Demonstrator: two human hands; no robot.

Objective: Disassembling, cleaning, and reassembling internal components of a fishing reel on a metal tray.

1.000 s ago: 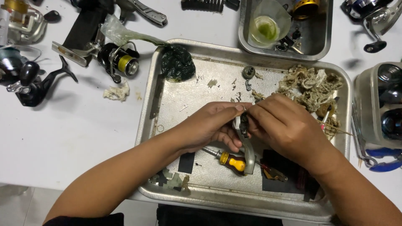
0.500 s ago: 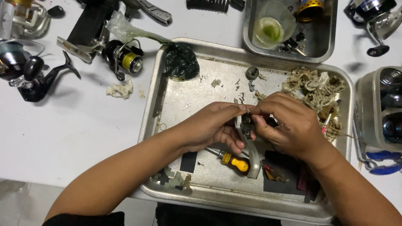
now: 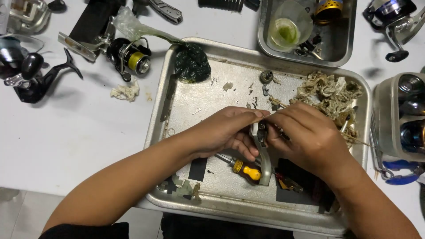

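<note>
I see both hands meeting over the middle of a big metal tray (image 3: 186,95) at frame centre. My left hand (image 3: 226,130) closes its fingers round the upper end of a pale reel frame (image 3: 264,157), and my right hand (image 3: 310,137) pinches the same part from the other side; what sits between the fingertips is too small to tell. The frame's long foot runs down toward the lower edge, just beside a yellow-handled screwdriver (image 3: 245,168) lying on the tray floor.

In the tray's upper right lies a heap of dirty tissue (image 3: 332,95), at its upper left corner a dark green bag (image 3: 191,64), and near the top middle a small gear (image 3: 266,76). Dark patches lie along the bottom.

A smaller tray (image 3: 265,26) at the upper right of the frame holds a clear cup (image 3: 290,24) with green residue and a gold spool (image 3: 327,6). At the right edge a clear box (image 3: 385,115) holds reel parts, blue pliers (image 3: 400,170) below it. Reels (image 3: 128,57) lie on the white table (image 3: 66,141) at upper left.
</note>
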